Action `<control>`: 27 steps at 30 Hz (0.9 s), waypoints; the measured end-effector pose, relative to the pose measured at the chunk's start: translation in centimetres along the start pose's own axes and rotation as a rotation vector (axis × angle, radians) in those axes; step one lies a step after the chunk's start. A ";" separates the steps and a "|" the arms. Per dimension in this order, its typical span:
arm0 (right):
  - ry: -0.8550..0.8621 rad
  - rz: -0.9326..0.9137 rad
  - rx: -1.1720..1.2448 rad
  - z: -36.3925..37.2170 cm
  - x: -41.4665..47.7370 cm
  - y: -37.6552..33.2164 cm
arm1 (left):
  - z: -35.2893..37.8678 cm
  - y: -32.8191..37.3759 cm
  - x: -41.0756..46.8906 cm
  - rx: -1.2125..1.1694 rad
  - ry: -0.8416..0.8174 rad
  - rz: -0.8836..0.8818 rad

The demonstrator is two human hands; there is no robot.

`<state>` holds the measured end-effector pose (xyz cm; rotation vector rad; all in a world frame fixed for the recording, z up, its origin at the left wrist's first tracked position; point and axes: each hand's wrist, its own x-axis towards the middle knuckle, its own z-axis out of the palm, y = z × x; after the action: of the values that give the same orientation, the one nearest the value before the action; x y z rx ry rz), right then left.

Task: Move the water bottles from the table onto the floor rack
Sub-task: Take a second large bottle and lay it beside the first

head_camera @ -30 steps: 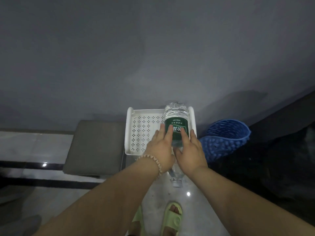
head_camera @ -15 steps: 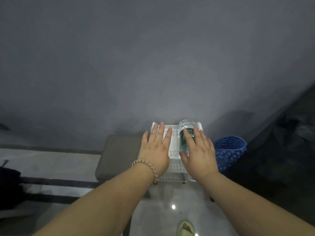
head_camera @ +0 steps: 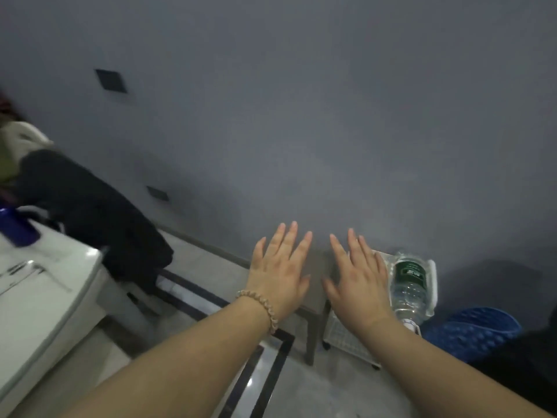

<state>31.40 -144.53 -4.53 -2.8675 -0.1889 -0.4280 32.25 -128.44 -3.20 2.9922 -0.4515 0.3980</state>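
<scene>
A clear water bottle (head_camera: 407, 285) with a green label lies on its side on the top shelf of the white floor rack (head_camera: 431, 285), cap toward me. My right hand (head_camera: 357, 279) hovers just left of the bottle, flat, fingers spread, holding nothing. My left hand (head_camera: 280, 273), with a bead bracelet at the wrist, is also flat and empty, further left over a grey stool. Much of the rack's shelf is hidden behind my right hand.
A grey stool (head_camera: 315, 285) stands left of the rack. A blue perforated basket (head_camera: 473, 330) sits to its right. A white table (head_camera: 45, 297) at the left edge carries a blue object (head_camera: 16, 226). Dark clothing (head_camera: 90, 212) hangs behind it.
Both hands have let go of the bottle, which now lies on the rack. The hands have lifted away to the left and the view has swung left, bringing the white table into sight.
</scene>
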 end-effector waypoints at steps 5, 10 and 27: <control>-0.019 -0.202 0.079 -0.4 -4.0 -5.9 | -2.9 -2.3 -8.3 0.063 0.023 -0.187; -0.043 -0.391 0.172 -1.3 -8.2 -14.6 | -7.4 -6.5 -17.8 0.145 0.068 -0.356; -0.080 -0.710 0.411 -2.9 -34.3 -50.4 | -22.9 -22.1 -58.8 0.242 0.137 -0.695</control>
<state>-10.09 -99.86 -1.51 -2.3348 -1.1730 -0.3372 -20.89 -88.13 1.98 3.0498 0.6782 0.6023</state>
